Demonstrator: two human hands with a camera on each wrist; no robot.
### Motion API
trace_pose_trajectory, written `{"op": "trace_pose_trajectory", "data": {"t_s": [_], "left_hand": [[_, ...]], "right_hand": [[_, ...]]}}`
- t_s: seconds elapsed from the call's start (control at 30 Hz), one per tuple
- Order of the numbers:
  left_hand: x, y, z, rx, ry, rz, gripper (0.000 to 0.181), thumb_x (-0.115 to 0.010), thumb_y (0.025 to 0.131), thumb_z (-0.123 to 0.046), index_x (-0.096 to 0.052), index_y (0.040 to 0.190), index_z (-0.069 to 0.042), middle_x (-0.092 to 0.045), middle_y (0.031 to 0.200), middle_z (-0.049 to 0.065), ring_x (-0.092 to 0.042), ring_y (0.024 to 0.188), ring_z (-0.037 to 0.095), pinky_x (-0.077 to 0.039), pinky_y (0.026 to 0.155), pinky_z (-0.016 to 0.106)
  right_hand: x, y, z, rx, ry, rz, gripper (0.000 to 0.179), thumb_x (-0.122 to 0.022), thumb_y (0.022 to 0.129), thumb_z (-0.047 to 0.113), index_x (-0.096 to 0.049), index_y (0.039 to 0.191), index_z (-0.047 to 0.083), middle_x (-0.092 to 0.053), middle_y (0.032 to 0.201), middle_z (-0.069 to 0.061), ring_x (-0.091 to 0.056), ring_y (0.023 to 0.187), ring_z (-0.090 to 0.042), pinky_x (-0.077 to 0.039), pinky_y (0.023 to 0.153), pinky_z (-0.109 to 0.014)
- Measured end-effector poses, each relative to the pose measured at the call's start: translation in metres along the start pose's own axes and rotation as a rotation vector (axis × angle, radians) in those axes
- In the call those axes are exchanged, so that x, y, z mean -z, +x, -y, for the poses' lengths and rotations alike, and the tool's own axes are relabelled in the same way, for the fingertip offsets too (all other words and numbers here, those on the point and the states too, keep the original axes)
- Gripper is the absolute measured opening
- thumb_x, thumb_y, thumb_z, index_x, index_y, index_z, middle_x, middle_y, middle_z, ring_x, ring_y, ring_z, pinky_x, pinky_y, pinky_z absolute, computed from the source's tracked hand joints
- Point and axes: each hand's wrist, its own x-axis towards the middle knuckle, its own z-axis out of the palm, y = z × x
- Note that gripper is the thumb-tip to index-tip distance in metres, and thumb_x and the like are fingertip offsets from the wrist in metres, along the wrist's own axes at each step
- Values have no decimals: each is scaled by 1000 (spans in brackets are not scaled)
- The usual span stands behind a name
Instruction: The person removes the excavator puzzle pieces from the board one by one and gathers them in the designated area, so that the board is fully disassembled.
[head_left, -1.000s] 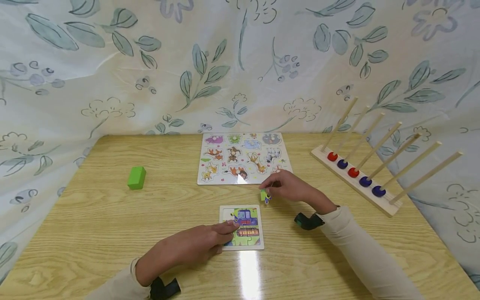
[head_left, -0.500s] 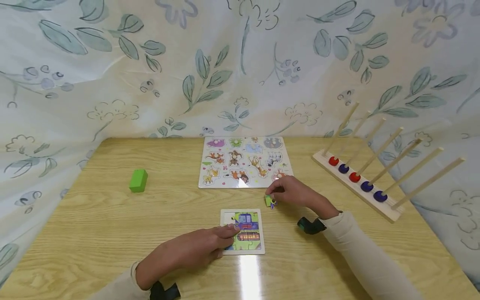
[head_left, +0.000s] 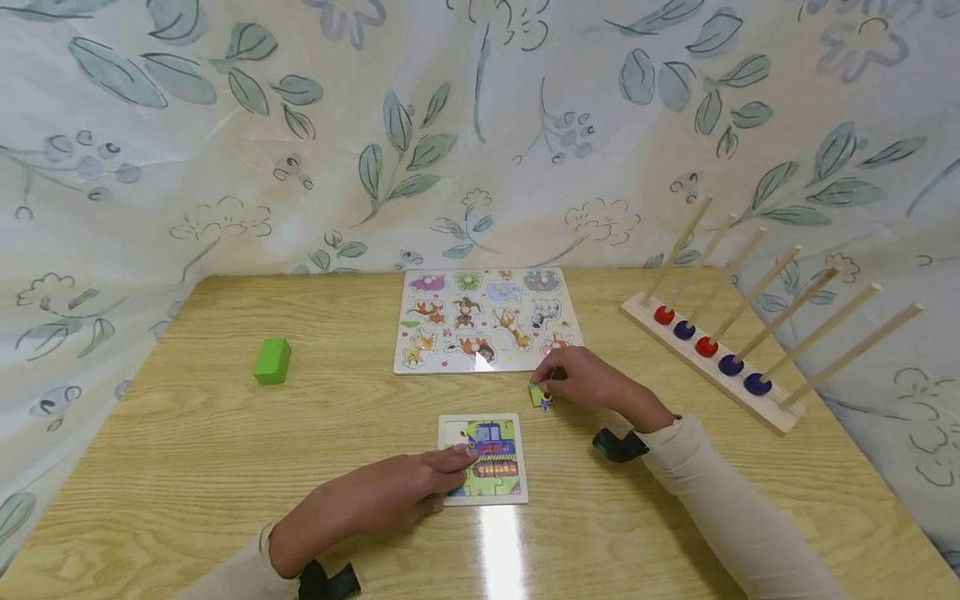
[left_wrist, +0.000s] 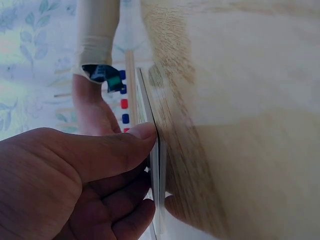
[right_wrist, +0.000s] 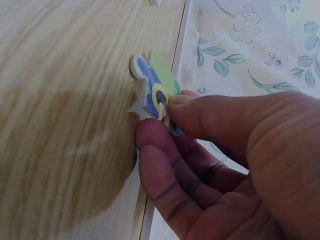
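Observation:
My left hand [head_left: 390,493] holds the left side of a small framed jigsaw puzzle [head_left: 497,468] showing a blue vehicle, its thumb [left_wrist: 142,131] against the board's edge and its fingers over the picture. A pale gap shows at the puzzle's upper left corner. Beyond the puzzle and to its right, my right hand [head_left: 588,380] pinches a green and blue jigsaw piece [right_wrist: 155,82] between thumb and fingers. The piece is tilted close above the tabletop, with its rounded blue tab pointing away from the hand; the fingers cover part of it.
An animal peg puzzle [head_left: 442,333] lies at the back of the wooden table [head_left: 337,333], just beyond my right hand. A green block [head_left: 272,361] stands at the left. On the right is a wooden peg rack [head_left: 720,367] with red and blue beads. Floral cloth [head_left: 480,167] hangs behind.
Over the second, my right hand has shifted slightly to the right with the jigsaw piece, then stayed about in place. My left hand stays on the framed puzzle.

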Motion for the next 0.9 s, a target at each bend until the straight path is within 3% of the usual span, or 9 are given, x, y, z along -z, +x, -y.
{"op": "trace_pose_trajectory", "data": {"t_s": [0.3, 0.63, 0.9], "left_hand": [[-1, -1, 1, 14, -3, 7, 43, -59, 97, -7, -55, 139, -8, -40, 151, 4, -36, 138, 19, -40, 105, 34], [0, -1, 2, -20, 18, -25, 43, -60, 96, -7, -55, 138, -5, -43, 149, 8, -39, 136, 22, -41, 104, 37], [0, 0, 1, 11, 1, 7, 43, -59, 97, -8, -53, 140, -6, -40, 151, 6, -36, 138, 20, -40, 105, 36]], "right_hand": [[1, 0, -3, 15, -26, -5, 8, -67, 92, 5, -74, 95, 5, -66, 92, -3, -54, 78, -12, -49, 70, -27], [3, 1, -3, -7, -31, 9, 9, -66, 91, 4, -74, 95, 6, -65, 92, 0, -56, 81, -13, -50, 71, -29], [4, 0, -1, -24, -31, -8, 9, -67, 90, 2, -74, 96, 5, -63, 93, -2, -53, 81, -16, -48, 71, -30]]}}
